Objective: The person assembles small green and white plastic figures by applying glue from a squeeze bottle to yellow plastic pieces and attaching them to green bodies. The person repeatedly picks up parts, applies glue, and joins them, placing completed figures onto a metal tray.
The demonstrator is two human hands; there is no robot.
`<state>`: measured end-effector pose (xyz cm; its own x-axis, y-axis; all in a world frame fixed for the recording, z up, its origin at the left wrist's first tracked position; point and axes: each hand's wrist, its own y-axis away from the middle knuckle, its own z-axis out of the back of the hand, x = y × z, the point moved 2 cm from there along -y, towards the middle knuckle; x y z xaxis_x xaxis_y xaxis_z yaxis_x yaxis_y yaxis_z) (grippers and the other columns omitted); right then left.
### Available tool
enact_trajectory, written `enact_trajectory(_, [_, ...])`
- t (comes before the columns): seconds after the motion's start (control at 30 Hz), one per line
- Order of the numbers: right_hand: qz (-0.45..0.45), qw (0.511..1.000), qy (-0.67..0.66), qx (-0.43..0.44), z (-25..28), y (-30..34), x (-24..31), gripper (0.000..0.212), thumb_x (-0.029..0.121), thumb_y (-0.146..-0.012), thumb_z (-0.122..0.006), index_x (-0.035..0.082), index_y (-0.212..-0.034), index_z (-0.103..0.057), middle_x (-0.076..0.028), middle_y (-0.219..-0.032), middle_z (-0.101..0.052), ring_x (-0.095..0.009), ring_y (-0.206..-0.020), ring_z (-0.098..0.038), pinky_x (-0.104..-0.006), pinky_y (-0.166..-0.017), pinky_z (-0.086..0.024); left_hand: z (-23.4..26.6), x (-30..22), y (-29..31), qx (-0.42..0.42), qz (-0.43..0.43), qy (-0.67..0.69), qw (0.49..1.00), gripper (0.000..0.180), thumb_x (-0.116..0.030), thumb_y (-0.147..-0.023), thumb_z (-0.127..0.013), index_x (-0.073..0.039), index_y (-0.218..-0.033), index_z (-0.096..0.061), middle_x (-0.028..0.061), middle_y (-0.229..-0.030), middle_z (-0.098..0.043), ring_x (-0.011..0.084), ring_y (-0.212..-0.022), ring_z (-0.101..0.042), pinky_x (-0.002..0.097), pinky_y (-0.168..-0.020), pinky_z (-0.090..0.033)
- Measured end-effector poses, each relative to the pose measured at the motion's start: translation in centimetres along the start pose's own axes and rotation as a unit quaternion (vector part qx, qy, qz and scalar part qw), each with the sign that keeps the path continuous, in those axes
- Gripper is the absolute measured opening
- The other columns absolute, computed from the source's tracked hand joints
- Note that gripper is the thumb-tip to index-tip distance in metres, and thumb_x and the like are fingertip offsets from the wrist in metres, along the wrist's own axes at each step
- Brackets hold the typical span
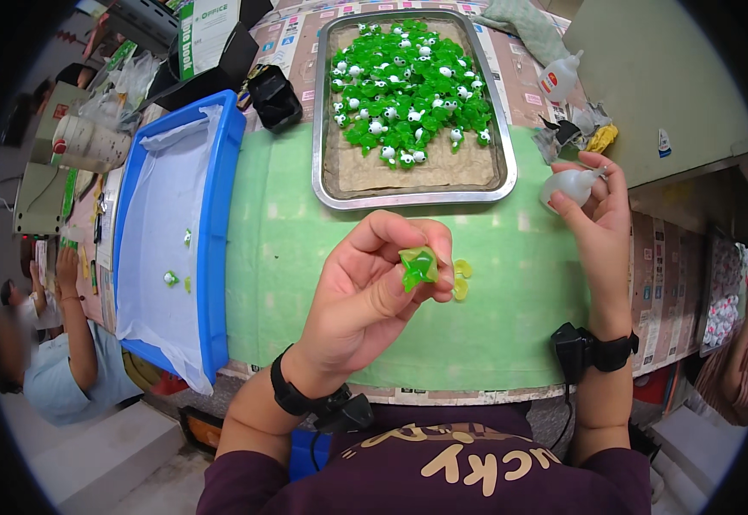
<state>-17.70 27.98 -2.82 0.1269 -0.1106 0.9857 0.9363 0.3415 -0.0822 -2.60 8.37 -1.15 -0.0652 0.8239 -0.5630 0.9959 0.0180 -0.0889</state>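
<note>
Raised over the green mat, my left hand pinches a small translucent green, star-shaped plastic piece between thumb and fingers. At the mat's right side, my right hand is closed around a whitish squeeze bottle with a thin nozzle. Small yellow pieces lie on the mat just right of my left fingers. Beyond my hands, a metal tray lined with brown paper holds a heap of green translucent pieces with white, dark-spotted animal heads.
A blue tray with a white liner stands at left, with a few small green and white pieces inside. A black object, another bottle and crumpled wrappers lie around the metal tray. Other people sit at left and far right.
</note>
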Motion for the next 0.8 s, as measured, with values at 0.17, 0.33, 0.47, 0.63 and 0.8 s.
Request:
enact_trajectory(0.17, [-0.007, 1.000, 0.016, 0.000, 0.1, -0.3, -0.5, 0.042, -0.001, -0.078, -0.060, 0.003, -0.116, -0.041, -0.008, -0.106, -0.060, -0.011, -0.093, -0.056, -0.0229, -0.079, -0.045, -0.2, -0.1, -0.2, -0.036, 0.017, 0.032, 0.999, 0.034, -0.010, -0.080, -0.066, -0.009, -0.109, -0.047, 0.0065, -0.103, -0.044, 0.0139, -0.088, -0.048, 0.0228, -0.075, -0.040])
enact_trajectory(0.33, [0.020, 0.997, 0.075, 0.011, -0.5, -0.3, -1.2, 0.045, 0.001, -0.076, -0.064, 0.003, -0.117, -0.044, -0.006, -0.103, -0.059, -0.011, -0.089, -0.055, -0.0232, -0.077, -0.045, 0.9, -0.9, 0.2, -0.034, -0.040, 0.006, 0.999, 0.028, -0.009, -0.086, -0.059, -0.005, -0.111, -0.048, 0.0088, -0.105, -0.051, 0.0146, -0.091, -0.053, 0.0262, -0.081, -0.043])
enact_trajectory(0.47, [0.034, 0.994, 0.099, 0.010, 0.3, -0.2, -1.7, 0.048, 0.002, -0.075, -0.065, 0.003, -0.118, -0.043, -0.007, -0.107, -0.056, -0.012, -0.089, -0.054, -0.0236, -0.076, -0.046, 0.7, -6.8, 0.5, -0.130, -0.149, -0.143, 0.970, 0.027, -0.008, -0.087, -0.057, -0.001, -0.111, -0.048, 0.0095, -0.103, -0.057, 0.0155, -0.090, -0.057, 0.0279, -0.082, -0.046])
enact_trajectory(0.63, [0.028, 0.992, 0.120, 0.025, 0.0, 0.2, -0.9, 0.047, 0.003, -0.076, -0.065, 0.002, -0.118, -0.043, -0.007, -0.109, -0.054, -0.012, -0.091, -0.053, -0.0233, -0.075, -0.046, 3.5, -14.9, 9.1, -0.335, -0.223, -0.641, 0.654, 0.016, 0.002, -0.084, -0.055, 0.003, -0.100, -0.056, 0.0076, -0.092, -0.060, 0.0132, -0.084, -0.057, 0.0240, -0.078, -0.047])
enact_trajectory(0.8, [0.034, 0.992, 0.120, 0.030, -0.1, -0.1, -0.8, 0.045, 0.004, -0.075, -0.066, 0.004, -0.115, -0.045, -0.005, -0.104, -0.052, -0.011, -0.089, -0.053, -0.0233, -0.074, -0.046, 6.6, -17.1, 15.8, -0.453, -0.002, -0.744, 0.490, 0.017, 0.001, -0.078, -0.059, -0.002, -0.095, -0.060, 0.0063, -0.094, -0.060, 0.0145, -0.085, -0.059, 0.0251, -0.072, -0.048])
